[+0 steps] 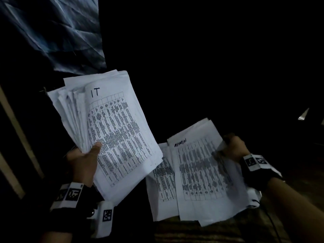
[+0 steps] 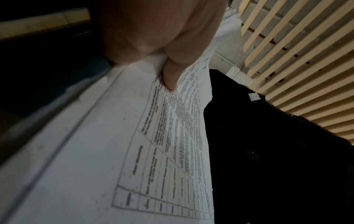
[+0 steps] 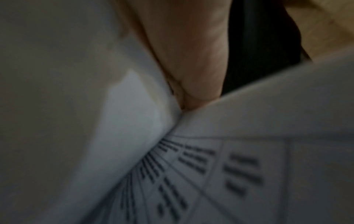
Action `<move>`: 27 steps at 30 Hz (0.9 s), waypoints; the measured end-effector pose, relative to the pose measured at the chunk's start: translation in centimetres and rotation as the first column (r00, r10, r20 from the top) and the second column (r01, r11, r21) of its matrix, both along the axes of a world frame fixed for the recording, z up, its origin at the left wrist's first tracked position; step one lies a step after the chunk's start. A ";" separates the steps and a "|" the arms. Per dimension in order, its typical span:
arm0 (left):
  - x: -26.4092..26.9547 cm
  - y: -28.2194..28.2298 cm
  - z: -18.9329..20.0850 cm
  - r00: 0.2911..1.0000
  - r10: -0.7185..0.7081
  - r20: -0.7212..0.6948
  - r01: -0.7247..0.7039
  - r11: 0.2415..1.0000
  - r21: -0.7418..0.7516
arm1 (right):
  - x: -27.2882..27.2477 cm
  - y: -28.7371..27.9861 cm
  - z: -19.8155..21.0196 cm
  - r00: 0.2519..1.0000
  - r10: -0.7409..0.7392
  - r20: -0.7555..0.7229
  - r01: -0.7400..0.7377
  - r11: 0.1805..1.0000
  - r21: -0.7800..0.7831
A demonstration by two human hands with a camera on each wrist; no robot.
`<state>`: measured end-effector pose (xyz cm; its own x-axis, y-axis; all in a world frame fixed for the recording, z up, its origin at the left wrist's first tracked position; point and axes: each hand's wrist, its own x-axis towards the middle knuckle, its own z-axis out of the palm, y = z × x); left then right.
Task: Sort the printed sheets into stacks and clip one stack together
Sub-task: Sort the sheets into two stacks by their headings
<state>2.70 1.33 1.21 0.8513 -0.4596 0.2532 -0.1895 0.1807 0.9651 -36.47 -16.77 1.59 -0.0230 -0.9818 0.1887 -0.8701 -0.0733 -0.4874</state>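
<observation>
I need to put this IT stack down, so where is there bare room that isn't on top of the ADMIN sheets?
Hard to say: the surroundings are almost black. The likeliest bare room is the dark stretch beyond the ADMIN sheets, right of the IT stack in your left hand. It is crowded low in the middle, where your right hand grips overlapping sheets.

Right fingers point(image 3: 195, 60) and table print blurred

L hand point(image 1: 84, 159), R hand point(image 1: 234, 146) clenched

pale slatted blinds point(image 2: 298, 63) — blue-grey crumpled cloth point(image 1: 57, 32) upper left
</observation>
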 end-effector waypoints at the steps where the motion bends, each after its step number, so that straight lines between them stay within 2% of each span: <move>1: -0.1 0.1 0.1 1.000 0.006 -0.002 -0.006 1.000 -0.003 | -0.3 -0.1 1.2 1.000 0.019 0.021 -0.018 0.998 -0.062; 3: 0.0 0.2 0.0 1.000 0.021 0.003 -0.021 1.000 0.018 | -0.3 0.1 3.4 0.983 0.094 0.154 -0.073 0.988 -0.135; 5: 0.2 0.1 -0.3 0.999 0.042 -0.003 -0.042 0.999 0.027 | 0.5 0.9 5.3 0.891 0.189 0.413 -0.142 0.980 -0.140; 7: 0.3 0.0 -0.2 0.999 0.038 -0.017 -0.038 0.999 0.020 | 1.7 1.9 6.7 0.662 0.244 0.709 -0.253 0.963 -0.095; 8: 0.3 -0.1 -0.2 0.999 0.030 -0.030 -0.030 1.000 0.011 | 2.2 2.3 7.0 0.549 0.211 0.809 -0.328 0.944 -0.024; 9: 0.2 0.0 -0.1 0.999 0.027 -0.043 -0.026 1.000 0.006 | 2.7 2.5 6.8 0.494 0.165 0.853 -0.404 0.913 0.057; 10: 0.1 0.0 -0.1 0.998 0.033 -0.051 -0.033 0.999 0.004 | 3.4 2.5 6.3 0.522 0.127 0.843 -0.447 0.883 0.144; 11: 0.1 0.1 -0.1 0.998 0.038 -0.055 -0.038 0.999 0.005 | 4.0 2.2 5.4 0.631 0.101 0.769 -0.443 0.861 0.250; 12: 0.1 0.1 -0.2 0.997 0.034 -0.063 -0.034 0.999 -0.001 | 4.6 1.6 3.9 0.782 0.103 0.615 -0.395 0.845 0.361; 13: 0.1 0.2 -0.3 0.997 0.024 -0.071 -0.024 1.000 -0.003 | 5.3 1.3 2.3 0.899 0.127 0.420 -0.321 0.843 0.432; 14: 0.2 0.2 -0.4 0.997 0.019 -0.072 -0.019 1.000 -0.003 | 5.9 0.6 0.5 0.954 0.141 0.265 -0.252 0.855 0.454; 15: 0.2 0.3 -0.3 0.997 0.017 -0.073 -0.017 1.000 0.001 | 6.6 0.1 -1.1 0.970 0.142 0.200 -0.221 0.860 0.460; 17: 0.3 0.4 -0.4 0.997 0.009 -0.073 -0.008 1.000 0.009 | 8.1 -0.6 -3.4 0.973 0.145 0.181 -0.213 0.867 0.451; 21: 0.5 0.6 -0.3 0.997 0.011 -0.070 -0.011 1.000 0.001 | 10.0 -1.0 -5.2 0.974 0.217 0.068 -0.227 0.907 0.355; 24: 0.7 0.7 -0.3 0.998 0.010 -0.068 -0.012 1.000 -0.029 | 10.1 -1.1 -5.6 0.968 0.250 0.007 -0.245 0.943 0.227; 27: 1.1 0.8 -0.4 0.997 -0.003 -0.082 -0.001 0.999 -0.054 | 9.3 0.8 -2.3 0.963 0.268 -0.021 -0.268 0.964 -0.001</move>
